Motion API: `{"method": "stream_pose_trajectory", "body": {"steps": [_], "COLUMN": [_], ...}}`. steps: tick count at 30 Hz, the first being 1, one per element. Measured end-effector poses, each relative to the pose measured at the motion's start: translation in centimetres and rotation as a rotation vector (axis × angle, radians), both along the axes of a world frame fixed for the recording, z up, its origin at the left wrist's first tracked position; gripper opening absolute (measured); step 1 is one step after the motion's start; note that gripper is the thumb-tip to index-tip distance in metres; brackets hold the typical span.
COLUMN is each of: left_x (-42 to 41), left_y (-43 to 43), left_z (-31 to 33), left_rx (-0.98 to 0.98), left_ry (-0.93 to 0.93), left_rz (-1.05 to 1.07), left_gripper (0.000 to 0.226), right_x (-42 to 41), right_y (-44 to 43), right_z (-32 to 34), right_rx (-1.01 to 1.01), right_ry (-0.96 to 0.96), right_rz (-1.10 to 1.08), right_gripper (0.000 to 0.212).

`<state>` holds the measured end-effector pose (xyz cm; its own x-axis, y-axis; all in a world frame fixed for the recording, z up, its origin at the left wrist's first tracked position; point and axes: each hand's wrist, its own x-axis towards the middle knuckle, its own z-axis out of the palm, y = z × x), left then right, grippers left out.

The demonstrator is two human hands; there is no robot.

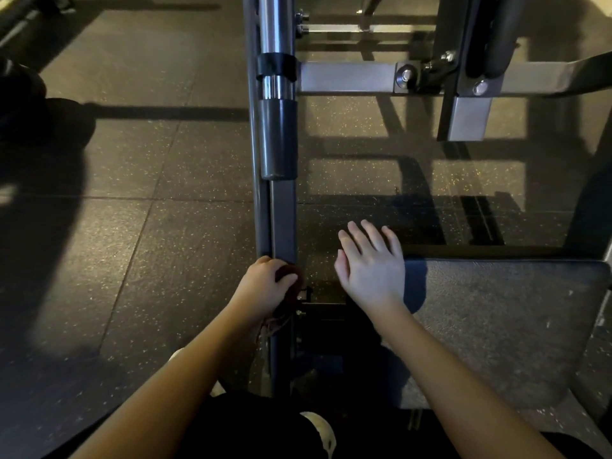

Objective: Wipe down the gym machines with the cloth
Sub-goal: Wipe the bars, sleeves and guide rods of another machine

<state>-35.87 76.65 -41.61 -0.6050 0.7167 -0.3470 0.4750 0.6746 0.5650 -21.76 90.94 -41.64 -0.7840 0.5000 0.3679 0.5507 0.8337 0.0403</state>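
A grey steel bar point(283, 220) of the gym machine runs from the bottom middle up to a dark sleeve point(277, 140) and a chrome tube point(276, 24). My left hand point(265, 286) grips a dark reddish cloth point(293, 284) wrapped against the bar's lower part; most of the cloth is hidden under my fingers, and loose threads hang below. My right hand point(371, 263) hovers flat with fingers spread, just right of the bar and beside the left edge of the black seat pad point(496, 326), holding nothing.
A grey cross beam with bolts point(347, 77) and an upright post point(470, 104) stand at the upper right. Speckled rubber floor tiles point(149, 160) lie to the left. Dark shapes point(29, 104) sit at the left edge. My white shoe point(323, 432) shows at the bottom.
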Motion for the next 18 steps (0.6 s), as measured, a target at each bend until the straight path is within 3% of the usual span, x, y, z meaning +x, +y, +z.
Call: {"method": "stream_pose_trajectory", "body": {"steps": [4,10,16,18], "left_x": [0.4,-0.3,-0.2,-0.4], "left_y": [-2.4,-0.1,-2.2,-2.2], "left_z": [0.4,-0.3,-0.2,-0.5], "left_rx": [-0.020,0.092,0.051,0.093], "left_ry": [-0.007,0.022,-0.005,-0.009], "left_rz": [-0.125,0.032,-0.148,-0.117], "left_gripper": [0.024,0.023,0.026,0.025], "right_x": [0.0,0.1,0.1,0.1], "right_y": [0.0,0.1,0.2,0.2], "right_z": [0.0,-0.4,-0.4,-0.4], "right_rx": [-0.007,0.016,0.010,0.019], "right_ry": [-0.013,0.023,0.041,0.043], "right_rz": [0.002,0.018,0.027,0.030], "right_gripper": [0.046,0.043,0.043,0.042]}}
